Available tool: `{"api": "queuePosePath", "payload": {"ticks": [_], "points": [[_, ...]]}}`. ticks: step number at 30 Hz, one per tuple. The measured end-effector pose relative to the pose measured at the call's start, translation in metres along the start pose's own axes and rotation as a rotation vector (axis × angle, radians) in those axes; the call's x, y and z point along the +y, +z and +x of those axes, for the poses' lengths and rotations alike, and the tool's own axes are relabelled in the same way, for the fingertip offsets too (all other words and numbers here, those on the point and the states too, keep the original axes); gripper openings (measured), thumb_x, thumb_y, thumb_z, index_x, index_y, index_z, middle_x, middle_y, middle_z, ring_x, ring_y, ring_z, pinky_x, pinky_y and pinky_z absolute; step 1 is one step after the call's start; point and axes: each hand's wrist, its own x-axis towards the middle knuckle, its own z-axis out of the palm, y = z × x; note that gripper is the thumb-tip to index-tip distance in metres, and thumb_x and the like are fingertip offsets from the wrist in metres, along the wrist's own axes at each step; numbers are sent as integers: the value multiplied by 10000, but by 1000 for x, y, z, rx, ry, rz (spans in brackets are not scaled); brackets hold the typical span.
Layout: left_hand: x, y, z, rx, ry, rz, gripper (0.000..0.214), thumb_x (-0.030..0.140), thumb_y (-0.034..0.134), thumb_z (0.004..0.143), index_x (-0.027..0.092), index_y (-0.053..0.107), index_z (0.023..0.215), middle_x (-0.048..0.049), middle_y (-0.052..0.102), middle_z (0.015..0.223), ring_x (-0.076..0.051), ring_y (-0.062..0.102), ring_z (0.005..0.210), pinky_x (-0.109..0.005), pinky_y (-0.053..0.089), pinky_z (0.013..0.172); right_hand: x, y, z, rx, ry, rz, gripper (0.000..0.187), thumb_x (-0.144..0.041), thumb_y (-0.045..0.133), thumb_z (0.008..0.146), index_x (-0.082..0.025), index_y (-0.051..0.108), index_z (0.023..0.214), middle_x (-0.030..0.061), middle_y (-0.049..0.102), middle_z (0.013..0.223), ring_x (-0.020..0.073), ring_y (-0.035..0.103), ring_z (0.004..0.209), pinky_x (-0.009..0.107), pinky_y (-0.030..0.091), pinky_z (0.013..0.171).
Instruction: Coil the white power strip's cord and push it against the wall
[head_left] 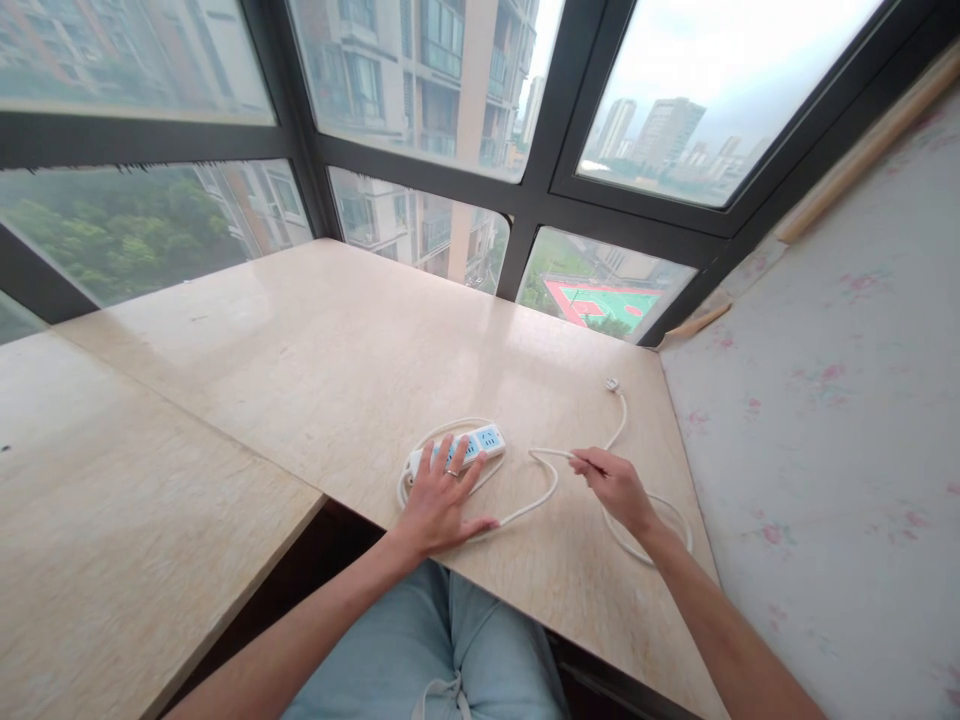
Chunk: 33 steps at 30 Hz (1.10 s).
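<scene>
A white power strip point(489, 438) with light blue socket faces lies on the beige tabletop point(315, 330). My left hand point(442, 500) rests over its near end with the fingers spread, hiding part of the strip. A loop of white cord point(551, 490) runs around the strip and out to the right. Between the thumb and fingers of my right hand point(611, 485), closed in a pinch, is a stretch of that cord. More cord curls beside my right wrist. The plug point(613, 385) lies farther back, at the cord's end.
Dark-framed windows point(420, 170) rise along the back and left edges. A wall with flowered paper point(817, 450) bounds the right side, with wooden trim point(862, 150) above. A dark gap point(330, 550) opens at the table's near edge, by my legs point(427, 640).
</scene>
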Motion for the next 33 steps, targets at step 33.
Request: {"api": "queuePosePath", "payload": {"ticks": [33], "points": [[-41,-1,9,-156,236,-128,1001,847,457,710,316,251,1534,-116,297,1571,-418,260,1413,-611,125,1140,118,-50,123,-730,317,-250,348,-463,475,759,-164,620,654,34,623,592,148,530,554,266,433,578]]}}
